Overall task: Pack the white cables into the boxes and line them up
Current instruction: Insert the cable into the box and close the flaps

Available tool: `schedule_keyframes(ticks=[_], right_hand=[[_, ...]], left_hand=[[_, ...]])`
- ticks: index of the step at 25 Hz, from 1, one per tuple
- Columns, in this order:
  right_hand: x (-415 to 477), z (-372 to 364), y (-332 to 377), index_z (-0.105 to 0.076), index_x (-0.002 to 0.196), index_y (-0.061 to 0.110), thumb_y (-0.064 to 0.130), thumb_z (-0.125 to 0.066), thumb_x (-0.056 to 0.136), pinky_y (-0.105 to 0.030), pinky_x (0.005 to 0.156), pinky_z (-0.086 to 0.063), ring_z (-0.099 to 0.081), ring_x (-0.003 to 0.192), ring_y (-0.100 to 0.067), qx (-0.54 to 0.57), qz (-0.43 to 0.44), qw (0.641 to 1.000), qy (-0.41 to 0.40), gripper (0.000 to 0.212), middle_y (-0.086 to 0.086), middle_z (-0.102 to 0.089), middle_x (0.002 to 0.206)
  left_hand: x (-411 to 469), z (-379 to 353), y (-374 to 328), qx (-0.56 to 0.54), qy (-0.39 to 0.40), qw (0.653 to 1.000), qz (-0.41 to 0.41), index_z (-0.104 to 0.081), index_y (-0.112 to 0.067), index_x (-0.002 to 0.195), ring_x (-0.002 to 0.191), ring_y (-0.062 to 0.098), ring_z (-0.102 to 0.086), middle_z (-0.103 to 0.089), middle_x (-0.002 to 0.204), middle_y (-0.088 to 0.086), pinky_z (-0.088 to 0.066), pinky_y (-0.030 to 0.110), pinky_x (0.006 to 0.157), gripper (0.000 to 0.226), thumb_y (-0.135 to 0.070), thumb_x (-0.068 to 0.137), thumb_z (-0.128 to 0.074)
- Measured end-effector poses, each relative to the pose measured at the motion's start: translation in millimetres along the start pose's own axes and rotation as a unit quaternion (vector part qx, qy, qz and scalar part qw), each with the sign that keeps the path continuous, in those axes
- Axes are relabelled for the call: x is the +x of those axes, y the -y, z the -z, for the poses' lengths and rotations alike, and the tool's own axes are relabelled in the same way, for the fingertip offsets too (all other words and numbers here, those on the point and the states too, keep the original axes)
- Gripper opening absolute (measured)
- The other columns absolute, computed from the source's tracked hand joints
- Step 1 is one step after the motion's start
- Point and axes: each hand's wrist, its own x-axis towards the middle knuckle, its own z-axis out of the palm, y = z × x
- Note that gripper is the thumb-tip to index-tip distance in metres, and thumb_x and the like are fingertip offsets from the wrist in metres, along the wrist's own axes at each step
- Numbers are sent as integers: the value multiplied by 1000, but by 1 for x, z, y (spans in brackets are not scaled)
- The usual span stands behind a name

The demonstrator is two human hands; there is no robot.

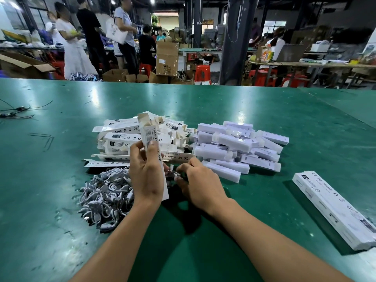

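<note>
My left hand (145, 174) grips a long white box (151, 137) printed "SMART LAMP", held upright with its top flap open. Just right of it, my right hand (198, 183) pinches a small white cable end (176, 174) with its fingertips, low over the table. A tangled heap of coiled white cables (105, 195) lies to the left of my left hand. Behind my hands sits a pile of open white boxes (130, 137). To its right lies a pile of white inner pieces (238, 146).
A row of packed boxes (333, 208) lies side by side at the right, near the edge of the green table (61, 159). Thin black wires (16, 113) lie at the far left. Beyond the table are people, cardboard cartons and red stools.
</note>
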Motion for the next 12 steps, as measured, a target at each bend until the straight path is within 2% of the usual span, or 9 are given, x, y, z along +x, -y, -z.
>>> schedule_keyframes(ticks=[3,6,10,12], right_hand=[[-7,6,-11,-69,106,23,37,-73,92,-33,84,-49,-60,92,-16,124,-24,992,-29,20,8,-54,105],[-10,13,-18,-67,88,30,32,-80,87,-15,78,-45,-60,85,-1,245,-82,964,-63,14,9,-63,94],[-11,18,-20,-71,89,26,24,-76,91,-17,66,-49,-66,72,-4,376,-138,911,-94,6,8,-73,81],[-13,23,-22,-72,92,23,19,-73,93,-22,62,-52,-68,67,-8,443,-160,876,-101,4,7,-74,78]], left_hand=[[-3,-2,-1,60,15,998,-14,-55,-25,108,71,19,-62,-67,85,3,-52,38,69,26,-42,91,-66],[-7,-4,-3,69,21,997,-22,-56,-25,108,72,15,-62,-66,88,-1,-54,37,73,24,-34,91,-70],[-10,-4,-6,74,45,996,-29,-56,-27,107,72,17,-61,-64,85,-7,-57,50,79,22,-33,91,-71],[-11,-5,-7,81,55,995,-32,-55,-30,102,73,16,-64,-66,87,-8,-58,50,80,22,-34,89,-73]])
